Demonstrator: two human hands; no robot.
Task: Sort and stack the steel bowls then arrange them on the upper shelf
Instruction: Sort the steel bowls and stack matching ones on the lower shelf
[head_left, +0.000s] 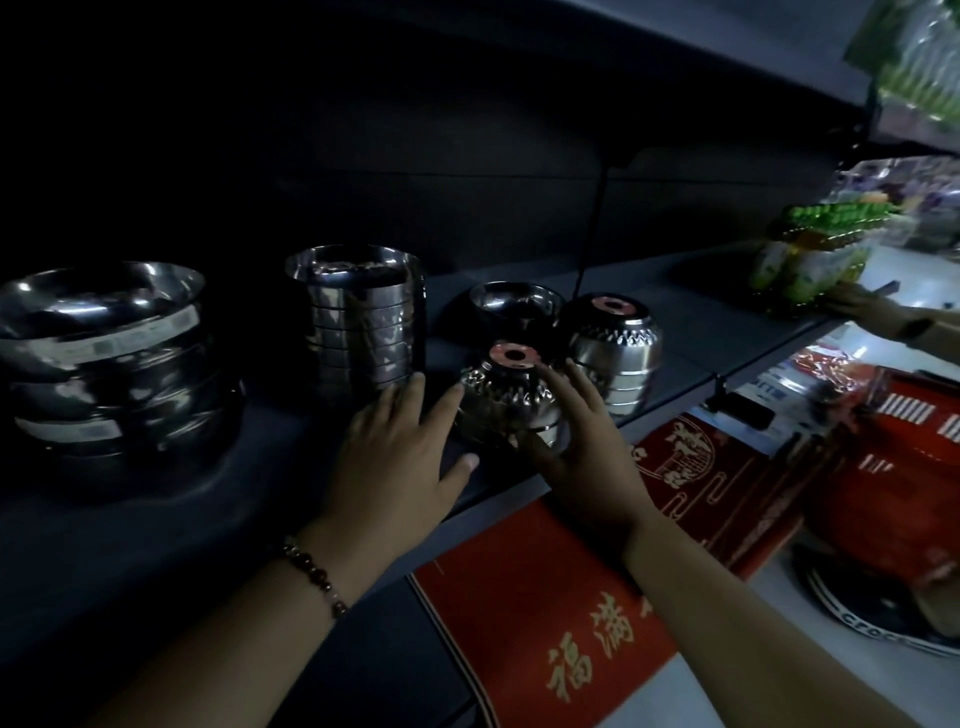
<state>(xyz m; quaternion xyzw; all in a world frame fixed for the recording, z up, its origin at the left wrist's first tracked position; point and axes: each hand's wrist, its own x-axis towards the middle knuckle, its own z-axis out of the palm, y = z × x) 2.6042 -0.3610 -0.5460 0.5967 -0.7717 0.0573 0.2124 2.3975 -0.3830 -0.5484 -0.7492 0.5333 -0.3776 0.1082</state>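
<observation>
A short stack of upturned patterned steel bowls (506, 397) with a pink ring on its base stands near the shelf's front edge. My right hand (582, 441) cups its right side, fingers against the metal. My left hand (400, 457) lies open at its left, fingertips touching it. A second upturned stack (615, 348) stands behind right, and a single upright bowl (514, 306) sits behind. A tall stack of straight-sided bowls (363, 317) stands left of centre, and a stack of wide bowls (104, 358) at far left.
The dark shelf (260, 519) runs left to right under another shelf above. Red boxes with gold writing (571, 623) lie below its front edge. Green packaged goods (815, 254) sit at the far right, held by another person's hand (857, 306).
</observation>
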